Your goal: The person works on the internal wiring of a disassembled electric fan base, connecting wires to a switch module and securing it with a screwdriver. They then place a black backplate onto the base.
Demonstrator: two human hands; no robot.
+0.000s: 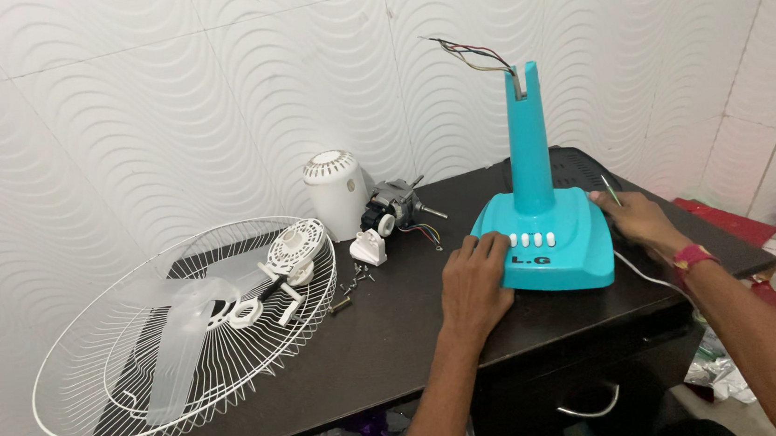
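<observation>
- The turquoise fan base is sitting right of centre on the dark tabletop, its column rising straight up.
- The left hand is lying flat, fingers loosely spread, against its front-left edge.
- The right hand is pinching a thin green-handled tool at its right side, equally close.

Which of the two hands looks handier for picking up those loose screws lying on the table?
The left, probably. The left hand rests on the front edge of the turquoise fan base, on the screws' side. The right hand is behind the base, holding a thin green tool.
</observation>
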